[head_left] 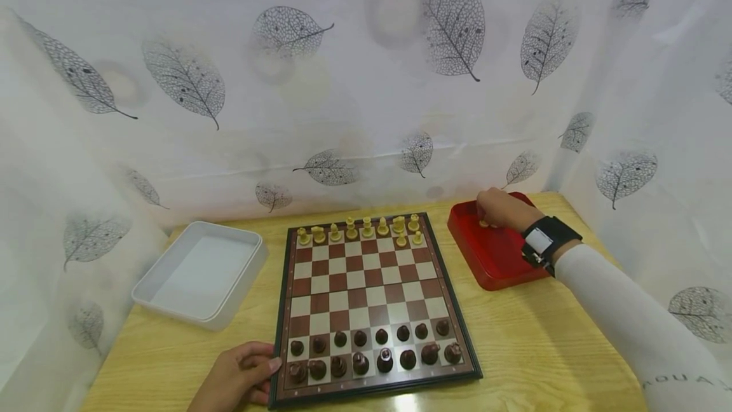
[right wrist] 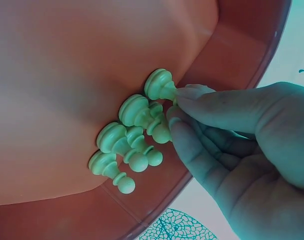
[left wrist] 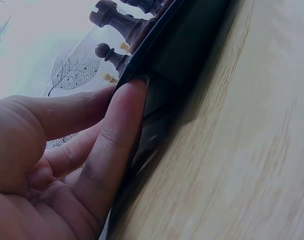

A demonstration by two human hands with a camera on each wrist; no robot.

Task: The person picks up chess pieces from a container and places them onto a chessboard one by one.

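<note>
Head view: right hand [head_left: 506, 210]'s down in the red tray [head_left: 503, 256], far right, while the left hand [head_left: 236, 374]'s on the chessboard [head_left: 366, 278]'s near left edge. Left wrist view: that grip is pinching the board; I'd keep it light so the dark pieces [left wrist: 124, 26] don't wobble. Right wrist view: the other grip's narrow, thumb and finger on a pale pawn [right wrist: 159, 85] in the tray. I'd lift it clear of the neighbouring pawns [right wrist: 111, 137]. It looks greenish here, wide ringed base, head hidden behind fingers.

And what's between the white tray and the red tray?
The chessboard, with yellow pieces and dark pieces on it, and a strip of table on each side; the head view shows it.
</note>
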